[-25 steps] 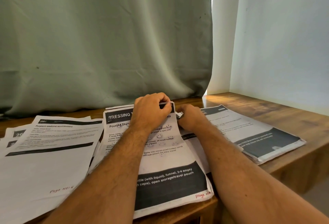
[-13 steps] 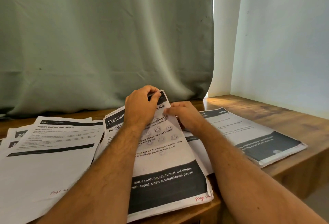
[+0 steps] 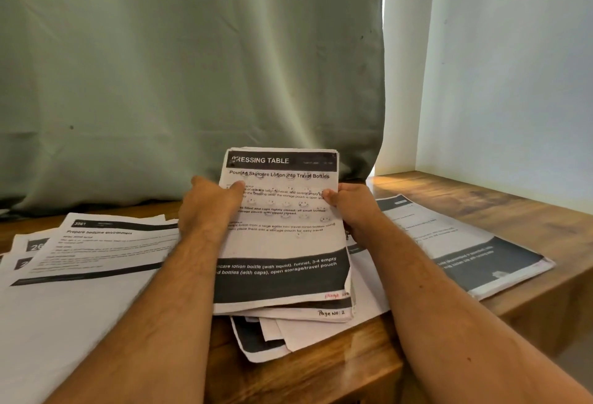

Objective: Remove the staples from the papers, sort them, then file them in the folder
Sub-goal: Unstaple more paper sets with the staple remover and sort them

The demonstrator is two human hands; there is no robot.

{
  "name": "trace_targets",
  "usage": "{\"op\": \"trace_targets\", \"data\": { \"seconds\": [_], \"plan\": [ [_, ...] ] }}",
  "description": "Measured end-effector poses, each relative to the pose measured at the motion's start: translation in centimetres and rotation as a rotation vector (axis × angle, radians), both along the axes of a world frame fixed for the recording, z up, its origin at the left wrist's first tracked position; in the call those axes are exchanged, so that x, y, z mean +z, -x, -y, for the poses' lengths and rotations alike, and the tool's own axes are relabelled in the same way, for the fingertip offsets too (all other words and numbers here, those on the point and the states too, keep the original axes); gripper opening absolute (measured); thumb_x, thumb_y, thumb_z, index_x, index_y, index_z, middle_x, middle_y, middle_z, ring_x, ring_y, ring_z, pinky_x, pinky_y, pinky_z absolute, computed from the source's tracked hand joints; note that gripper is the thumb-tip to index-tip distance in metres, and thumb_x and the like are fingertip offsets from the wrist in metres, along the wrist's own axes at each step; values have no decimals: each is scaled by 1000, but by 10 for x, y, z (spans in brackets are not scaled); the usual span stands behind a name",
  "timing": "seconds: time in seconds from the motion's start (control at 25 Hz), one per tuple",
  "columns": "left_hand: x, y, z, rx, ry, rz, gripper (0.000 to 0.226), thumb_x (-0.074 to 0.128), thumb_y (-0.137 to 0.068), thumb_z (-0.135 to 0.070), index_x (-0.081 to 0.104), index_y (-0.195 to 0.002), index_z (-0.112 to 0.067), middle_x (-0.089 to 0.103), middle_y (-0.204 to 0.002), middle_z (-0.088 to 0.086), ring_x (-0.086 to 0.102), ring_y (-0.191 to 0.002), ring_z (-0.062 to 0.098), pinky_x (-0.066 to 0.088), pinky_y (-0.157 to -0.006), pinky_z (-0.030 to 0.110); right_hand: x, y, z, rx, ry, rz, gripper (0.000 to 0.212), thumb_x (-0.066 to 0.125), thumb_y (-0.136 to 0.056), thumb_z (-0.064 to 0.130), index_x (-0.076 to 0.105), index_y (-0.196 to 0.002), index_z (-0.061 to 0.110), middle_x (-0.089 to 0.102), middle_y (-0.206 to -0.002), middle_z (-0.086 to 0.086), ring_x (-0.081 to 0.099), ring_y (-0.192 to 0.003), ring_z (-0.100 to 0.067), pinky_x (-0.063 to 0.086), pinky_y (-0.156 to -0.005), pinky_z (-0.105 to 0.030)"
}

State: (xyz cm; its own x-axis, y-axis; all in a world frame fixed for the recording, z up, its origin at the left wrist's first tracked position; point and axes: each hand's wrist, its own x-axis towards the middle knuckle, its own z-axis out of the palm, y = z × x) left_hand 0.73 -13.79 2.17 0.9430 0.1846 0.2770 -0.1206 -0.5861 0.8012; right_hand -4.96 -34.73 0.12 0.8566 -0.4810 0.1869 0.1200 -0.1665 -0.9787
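At frame centre, the "Dressing Table" packet (image 3: 282,227) is being gripped at its side edges by the left hand (image 3: 208,207) and right hand (image 3: 351,207), tilted up off the tabletop (image 3: 465,198). Sorting is seemingly being continued; other papers (image 3: 96,243) are lying at left and right. No folder is being shown, so filing is likely being left for later.

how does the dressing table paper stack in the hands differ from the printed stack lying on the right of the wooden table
The white "Dressing Table" paper stack is tilted up off the table, gripped at its side edges by the left hand and the right hand; the printed paper stack on the right lies flat and untouched. The held stack faces the camera squarely; the right one sits angled. Both have dark bands across white pages.
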Motion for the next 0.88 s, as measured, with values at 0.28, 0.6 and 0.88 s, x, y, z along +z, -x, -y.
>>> {"op": "trace_targets", "data": {
  "seconds": [0.28, 0.6, 0.88],
  "plan": [
    [7, -12, -13, -174, 326, -152, 21, 70, -89, -32, 68, -96, -12, 72, -85, 6, 69, -74, 25, 56, -67, 36, -2, -7, 7, -51, -60, -16, 7, 64, -95, 23, 65, -98, 17, 73, -107, -3, 73, -91, -26, 60, -81, -50],
    [-3, -20, -31, -533, 459, -542, 29, 53, -99, -13, 61, -125, -4, 72, -113, 23, 69, -101, 39, 52, -97, 52, -2, -8, 9, -72, -77, -67, 12, 63, -95, 32, 64, -97, 20, 74, -104, -3, 74, -88, -28, 60, -80, -50],
    [-5, -28, -34, -484, 694, -424, 28, 49, -101, -9, 56, -127, -5, 71, -98, 19, 72, -69, 31, 60, -48, 41, 4, 3, 5, 90, -70, -201, 27, 62, -88, 18, 64, -113, 8, 76, -97, -10, 74, -85, -31, 59, -86, -46]
  ]
}}
